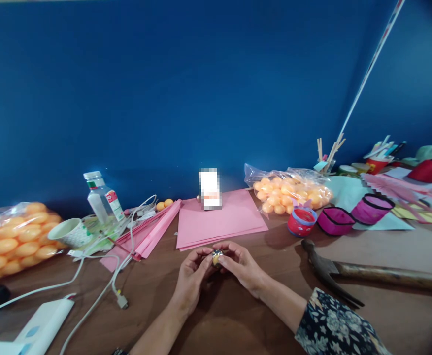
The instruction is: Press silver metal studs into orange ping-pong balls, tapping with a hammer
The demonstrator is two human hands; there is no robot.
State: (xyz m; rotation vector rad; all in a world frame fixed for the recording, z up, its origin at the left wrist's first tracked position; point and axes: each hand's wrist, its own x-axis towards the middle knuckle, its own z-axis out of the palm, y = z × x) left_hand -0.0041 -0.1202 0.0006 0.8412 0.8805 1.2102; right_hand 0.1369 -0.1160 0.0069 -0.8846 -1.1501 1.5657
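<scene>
Above the brown table, a small shiny silver-and-yellow object (217, 258) sits between the fingertips of both hands; its exact kind is too small to make out. From the left side, my left hand (194, 276) pinches it between thumb and fingers. My right hand (242, 266) grips it from the other side, thumb on the near face and fingers curled behind. Just beyond my fingertips lie stacked pink paper sheets (216, 224), apart from the hands.
A claw hammer (382, 273) lies at right, near a red cup-like piece (301, 222) and magenta pouches (336, 220). Bags of orange balls (16, 239) flank both sides. At left are a bottle (99, 199), paper cup (69, 232), white cables (114, 276) and a power strip (44, 325).
</scene>
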